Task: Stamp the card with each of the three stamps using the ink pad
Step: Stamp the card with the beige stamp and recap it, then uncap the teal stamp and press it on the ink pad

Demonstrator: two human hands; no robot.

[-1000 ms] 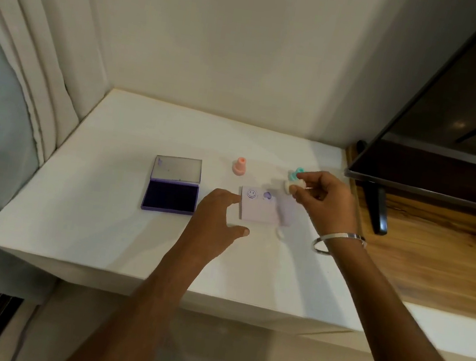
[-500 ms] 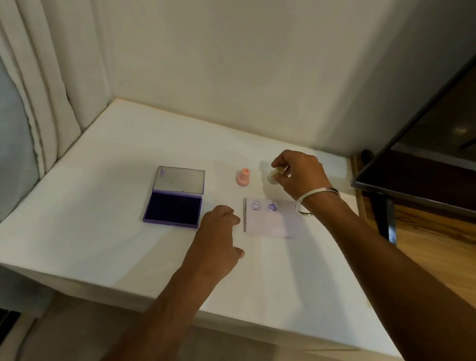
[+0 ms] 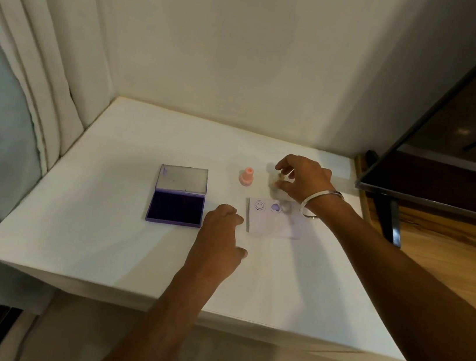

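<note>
A pale card (image 3: pixel 277 227) lies flat on the white table (image 3: pixel 101 231) and bears a smiley print and a purple print along its top edge. Left of it sits the open purple ink pad (image 3: pixel 176 208) with its lid folded back. A pink stamp (image 3: pixel 246 177) stands upright behind the card. My right hand (image 3: pixel 304 179) hovers just right of the pink stamp, thumb and fingertips pinching a small pale stamp (image 3: pixel 274 182), which is blurred. My left hand (image 3: pixel 220 233) rests on the table beside the card's left edge, fingers loosely curled and holding nothing. A third stamp is not visible.
A dark screen (image 3: pixel 452 167) on a black stand (image 3: pixel 390 220) overhangs the wooden surface (image 3: pixel 448 265) to the right. White curtains (image 3: pixel 41 67) hang at the left, and a wall stands close behind the table. The table's front edge runs just below my forearms.
My right hand carried the pale stamp from beside the card's right end to a spot just right of the pink stamp. My left hand slid off the card and curled.
</note>
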